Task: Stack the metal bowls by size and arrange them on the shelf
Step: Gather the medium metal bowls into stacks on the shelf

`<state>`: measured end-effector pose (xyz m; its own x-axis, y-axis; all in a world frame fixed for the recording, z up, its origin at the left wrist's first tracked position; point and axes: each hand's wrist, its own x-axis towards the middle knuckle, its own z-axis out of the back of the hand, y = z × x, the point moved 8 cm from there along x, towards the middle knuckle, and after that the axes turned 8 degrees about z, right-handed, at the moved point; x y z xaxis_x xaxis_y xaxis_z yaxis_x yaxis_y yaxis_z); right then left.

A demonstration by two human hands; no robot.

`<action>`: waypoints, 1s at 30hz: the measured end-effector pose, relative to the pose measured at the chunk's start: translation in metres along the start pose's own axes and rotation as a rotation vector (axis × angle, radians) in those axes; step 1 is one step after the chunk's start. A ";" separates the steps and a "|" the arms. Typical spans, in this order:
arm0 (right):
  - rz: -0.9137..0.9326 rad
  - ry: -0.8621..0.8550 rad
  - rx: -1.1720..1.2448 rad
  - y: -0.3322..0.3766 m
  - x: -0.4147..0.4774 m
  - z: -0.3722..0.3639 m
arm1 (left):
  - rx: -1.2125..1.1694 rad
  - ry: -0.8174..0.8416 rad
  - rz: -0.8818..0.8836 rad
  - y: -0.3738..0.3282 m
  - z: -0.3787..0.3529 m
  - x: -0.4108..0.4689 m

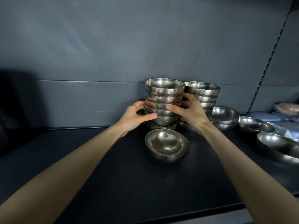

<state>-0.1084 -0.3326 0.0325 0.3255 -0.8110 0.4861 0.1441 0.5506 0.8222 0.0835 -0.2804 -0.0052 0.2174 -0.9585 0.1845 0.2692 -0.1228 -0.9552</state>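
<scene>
A tall stack of metal bowls [164, 96] stands at the back of the dark shelf [97, 159]. My left hand [135, 115] grips its lower left side and my right hand [189, 112] grips its right side. Behind my right hand stands a second stack of bowls [205, 94], partly hidden. A single bowl [166, 145] sits in front of the held stack. To the right lie a short stack of two bowls [224, 117] and two wider shallow bowls [255, 125] [279, 147].
The shelf's grey back wall [113, 62] rises right behind the stacks. A slotted upright rail [268, 65] runs at the right. Wrapped blue and pink items [284, 113] lie at the far right. The shelf's front edge [161, 214] runs below my forearms.
</scene>
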 end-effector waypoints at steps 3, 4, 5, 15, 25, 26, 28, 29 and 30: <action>-0.008 -0.016 -0.008 -0.006 -0.001 -0.002 | -0.029 0.008 0.003 0.003 -0.003 0.000; -0.005 -0.020 -0.009 -0.007 -0.001 -0.002 | -0.042 0.015 0.008 0.003 -0.004 -0.001; -0.002 -0.025 -0.010 -0.007 -0.001 -0.003 | -0.062 0.025 0.013 0.004 -0.005 -0.001; -0.025 -0.016 0.014 -0.009 -0.005 -0.012 | -0.133 0.047 0.028 0.008 -0.001 -0.003; -0.039 0.053 0.102 0.004 -0.003 -0.058 | -0.126 -0.028 0.047 0.014 0.042 -0.024; -0.040 0.059 0.114 0.006 -0.003 -0.065 | -0.118 -0.041 0.052 0.016 0.050 -0.027; -0.028 0.080 0.129 0.012 -0.003 -0.081 | -0.108 -0.062 0.057 0.018 0.067 -0.036; -0.027 0.092 0.138 0.016 -0.004 -0.089 | -0.106 -0.072 0.058 0.019 0.075 -0.041; -0.028 0.106 0.144 0.019 -0.005 -0.097 | -0.103 -0.083 0.058 0.020 0.082 -0.046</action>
<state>-0.0167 -0.2986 0.0169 0.4206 -0.7962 0.4349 0.0218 0.4881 0.8725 0.1561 -0.2178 -0.0136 0.3077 -0.9407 0.1426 0.1569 -0.0977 -0.9828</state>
